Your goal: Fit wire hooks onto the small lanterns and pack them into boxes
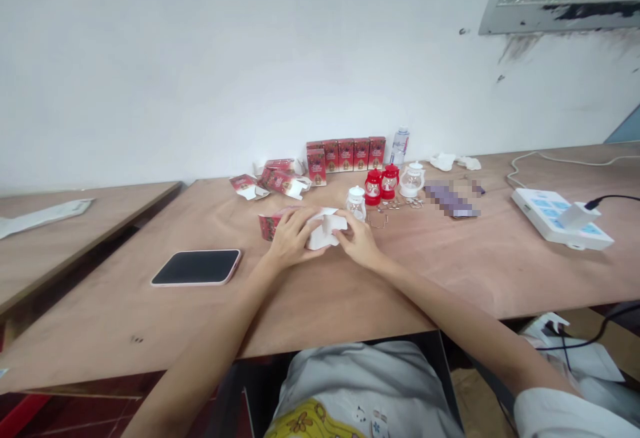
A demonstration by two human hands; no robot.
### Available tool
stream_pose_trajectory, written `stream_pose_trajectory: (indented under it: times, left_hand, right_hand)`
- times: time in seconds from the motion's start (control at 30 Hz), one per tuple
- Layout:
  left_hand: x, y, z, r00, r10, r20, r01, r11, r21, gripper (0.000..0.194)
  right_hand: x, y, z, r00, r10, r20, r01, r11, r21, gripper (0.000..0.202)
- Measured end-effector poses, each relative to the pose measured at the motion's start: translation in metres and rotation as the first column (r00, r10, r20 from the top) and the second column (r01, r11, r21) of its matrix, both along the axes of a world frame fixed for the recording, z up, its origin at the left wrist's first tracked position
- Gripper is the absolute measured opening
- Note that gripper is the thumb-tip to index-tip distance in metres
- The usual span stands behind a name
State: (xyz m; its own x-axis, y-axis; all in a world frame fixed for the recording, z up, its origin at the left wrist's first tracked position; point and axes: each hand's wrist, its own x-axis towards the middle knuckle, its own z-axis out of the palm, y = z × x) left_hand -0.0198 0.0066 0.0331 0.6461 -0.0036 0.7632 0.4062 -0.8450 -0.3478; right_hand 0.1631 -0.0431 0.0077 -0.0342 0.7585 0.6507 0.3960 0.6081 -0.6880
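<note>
My left hand [295, 237] is wrapped round a small red cardboard box [270, 226] that lies on its side, its white open end facing right. At that end, the fingers of my right hand [359, 241] pinch a white flap [337, 223]. Just behind my right hand stands a white mini lantern [356, 202]. Two red lanterns [373, 188] and another white lantern [412, 180] stand farther back. Several thin metal hooks or wires [395, 204] lie in front of them.
Closed red boxes [346, 155] stand in a row by the wall, with unfolded boxes [283, 182] to their left. A water bottle [399, 147] stands behind the lanterns. A phone [197, 268] lies at left; a power strip [560, 219] with cables sits at right.
</note>
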Motion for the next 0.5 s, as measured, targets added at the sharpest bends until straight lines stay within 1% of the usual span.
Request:
stream_pose_trajectory:
  times: [0.03,0.1,0.17,0.27,0.37,0.43,0.5]
  left_hand:
    - [0.001,-0.002,0.0,1.0,0.002,0.003,-0.002,1.0,-0.018,0.056]
    - [0.004,-0.005,-0.001,0.999,0.042,0.002,-0.042,0.997,-0.057,0.063]
    - [0.005,-0.007,-0.001,0.996,0.091,-0.002,-0.091,0.993,-0.078,0.064]
    - [0.006,-0.008,0.0,0.994,0.108,0.01,-0.107,0.991,-0.079,0.062]
    - [0.007,-0.007,-0.002,0.993,0.118,0.014,-0.116,0.99,-0.075,0.057]
    - [0.007,-0.007,-0.003,0.992,0.123,0.015,-0.122,0.99,-0.067,0.055]
    - [0.008,-0.007,-0.004,0.993,0.117,0.023,-0.116,0.991,-0.067,0.053]
  right_hand:
    - [0.0,0.0,0.0,1.0,-0.001,-0.001,0.001,1.0,-0.002,0.03]
    - [0.001,0.0,0.0,1.0,0.018,-0.021,-0.018,0.999,-0.03,0.029]
    - [0.001,0.001,0.0,0.996,0.043,-0.079,-0.049,0.996,-0.08,0.026]
    - [0.0,0.004,0.0,0.97,0.055,-0.236,-0.093,0.984,-0.15,0.02]
    - [0.0,0.009,-0.001,0.917,0.09,-0.389,-0.183,0.961,-0.208,0.019]
    - [0.0,0.011,-0.001,0.891,0.105,-0.442,-0.23,0.943,-0.239,0.02]
    - [0.0,0.011,-0.001,0.879,0.111,-0.464,-0.252,0.934,-0.255,0.02]
